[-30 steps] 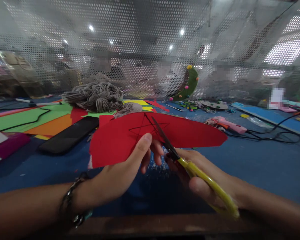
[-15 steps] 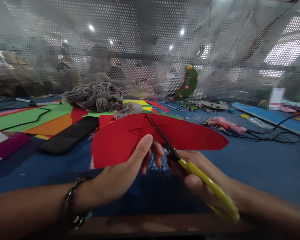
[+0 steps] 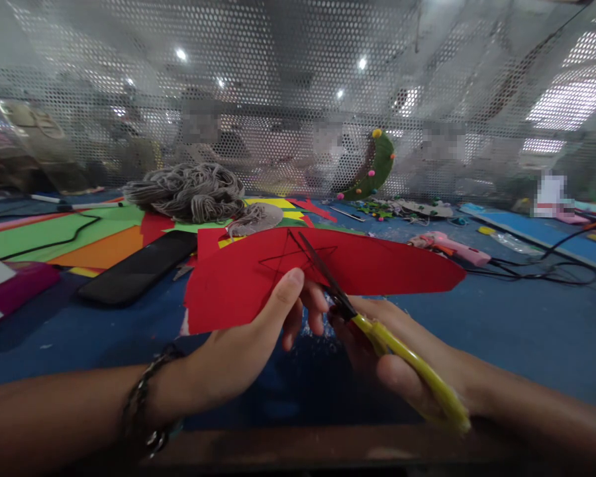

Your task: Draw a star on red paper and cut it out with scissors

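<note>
A sheet of red paper (image 3: pixel 228 285) with a curved upper edge is pinched in my left hand (image 3: pixel 263 331), thumb on the near face and fingers behind. A star is drawn on it in dark lines. My right hand (image 3: pixel 402 358) grips scissors (image 3: pixel 412 361) with yellow handles and dark blades. One blade lies across the near face of the paper beside the star's top point; whether the other blade is behind the sheet I cannot tell. Part of the star is hidden by my left thumb and the blade.
On the blue table (image 3: pixel 477 338) lie a black phone (image 3: pixel 139 268), a heap of grey yarn (image 3: pixel 189 192), coloured sheets (image 3: pixel 102 248) and a pink glue gun (image 3: pixel 454 248) with its cable. A green crescent (image 3: pixel 377 169) with pompoms leans against the perforated screen (image 3: pixel 278 66). Blurred people are behind it.
The red paper's right end has swung slightly to the right and now covers the glue gun's tip. My right thumb and the scissor handles have shifted a little.
</note>
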Demonstrator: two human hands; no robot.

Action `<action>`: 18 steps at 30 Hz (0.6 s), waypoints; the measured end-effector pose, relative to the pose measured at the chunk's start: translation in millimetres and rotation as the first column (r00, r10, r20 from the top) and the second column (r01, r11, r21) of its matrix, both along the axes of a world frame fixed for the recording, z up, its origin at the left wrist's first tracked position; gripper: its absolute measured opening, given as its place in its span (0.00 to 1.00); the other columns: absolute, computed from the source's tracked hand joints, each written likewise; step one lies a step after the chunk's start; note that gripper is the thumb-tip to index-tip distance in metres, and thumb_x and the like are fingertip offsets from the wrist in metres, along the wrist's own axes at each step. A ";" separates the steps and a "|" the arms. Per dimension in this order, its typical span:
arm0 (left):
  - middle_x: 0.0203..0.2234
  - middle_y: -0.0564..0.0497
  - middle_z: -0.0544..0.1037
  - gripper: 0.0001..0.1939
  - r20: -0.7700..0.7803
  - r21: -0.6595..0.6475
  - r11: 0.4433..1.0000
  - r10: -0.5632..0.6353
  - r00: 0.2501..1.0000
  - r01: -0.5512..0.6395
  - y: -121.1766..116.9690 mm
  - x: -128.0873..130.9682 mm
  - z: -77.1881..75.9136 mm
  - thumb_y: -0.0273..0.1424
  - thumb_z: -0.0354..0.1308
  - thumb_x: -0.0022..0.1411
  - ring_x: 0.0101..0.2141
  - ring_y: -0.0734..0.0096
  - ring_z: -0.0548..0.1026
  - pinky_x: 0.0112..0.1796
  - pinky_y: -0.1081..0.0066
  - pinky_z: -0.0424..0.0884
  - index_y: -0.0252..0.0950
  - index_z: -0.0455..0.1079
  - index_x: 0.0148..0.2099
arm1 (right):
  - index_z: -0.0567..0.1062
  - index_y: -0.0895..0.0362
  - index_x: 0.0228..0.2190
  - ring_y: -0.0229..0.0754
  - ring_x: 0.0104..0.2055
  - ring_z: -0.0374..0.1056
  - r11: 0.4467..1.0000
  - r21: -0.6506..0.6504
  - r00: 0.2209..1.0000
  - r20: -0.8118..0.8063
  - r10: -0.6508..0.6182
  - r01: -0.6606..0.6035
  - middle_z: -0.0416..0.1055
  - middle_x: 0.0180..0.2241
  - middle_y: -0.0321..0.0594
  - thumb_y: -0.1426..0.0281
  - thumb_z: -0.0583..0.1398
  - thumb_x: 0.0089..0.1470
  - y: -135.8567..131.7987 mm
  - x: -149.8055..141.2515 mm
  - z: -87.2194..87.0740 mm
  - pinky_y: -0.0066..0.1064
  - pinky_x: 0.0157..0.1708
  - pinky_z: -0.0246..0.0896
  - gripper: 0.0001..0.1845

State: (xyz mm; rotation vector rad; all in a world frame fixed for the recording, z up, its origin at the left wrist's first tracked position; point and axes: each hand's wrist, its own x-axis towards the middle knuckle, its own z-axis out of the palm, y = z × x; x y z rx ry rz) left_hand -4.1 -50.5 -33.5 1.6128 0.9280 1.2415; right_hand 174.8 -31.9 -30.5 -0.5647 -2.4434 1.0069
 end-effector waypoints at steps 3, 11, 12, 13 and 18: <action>0.16 0.58 0.67 0.19 -0.001 -0.012 1.000 -0.016 1.000 0.016 -0.8 0.3 0.2 0.39 0.41 0.63 0.15 0.82 0.59 0.19 0.81 0.60 0.36 0.63 0.25 | 0.63 0.60 0.36 0.33 0.21 0.47 1.000 0.018 1.000 -0.006 -0.012 0.012 0.55 0.22 0.34 0.45 0.41 0.51 0.5 -0.7 0.4 0.25 0.19 0.48 0.31; 0.18 0.57 0.68 0.18 0.014 -0.031 0.997 -0.069 0.998 0.069 0.6 -3.7 -4.8 0.40 0.39 0.63 0.16 0.81 0.60 0.20 0.79 0.61 0.37 0.65 0.30 | 0.63 0.59 0.31 0.33 0.23 0.51 0.999 0.028 1.000 -0.008 -0.030 0.031 0.56 0.22 0.34 0.43 0.41 0.49 3.5 1.9 -2.2 0.25 0.21 0.49 0.32; 0.20 0.56 0.69 0.18 0.006 -0.024 0.991 -0.130 0.992 0.130 3.5 -7.7 -6.0 0.42 0.40 0.62 0.16 0.80 0.61 0.21 0.78 0.62 0.37 0.65 0.31 | 0.62 0.59 0.29 0.32 0.21 0.50 0.998 0.025 0.999 -0.006 -0.051 0.051 0.56 0.20 0.33 0.44 0.41 0.50 4.6 4.2 -2.3 0.25 0.20 0.48 0.31; 0.22 0.55 0.70 0.18 -0.009 -0.005 0.979 -0.205 0.979 0.205 7.4 -12.8 -7.3 0.44 0.42 0.61 0.17 0.79 0.62 0.22 0.78 0.64 0.38 0.66 0.34 | 0.62 0.59 0.26 0.31 0.19 0.50 0.998 0.019 0.998 -0.008 -0.064 0.064 0.56 0.19 0.32 0.44 0.41 0.50 6.0 7.1 -2.2 0.24 0.18 0.47 0.30; 0.23 0.47 0.72 0.31 -0.084 0.063 0.955 -0.286 0.955 0.291 32.1 -40.0 -7.2 0.61 0.46 0.44 0.22 0.68 0.69 0.24 0.69 0.69 0.38 0.68 0.31 | 0.59 0.58 0.21 0.31 0.16 0.54 0.995 -0.072 0.996 0.065 -0.065 0.070 0.56 0.13 0.32 0.48 0.38 0.54 15.0 22.2 5.4 0.26 0.18 0.52 0.29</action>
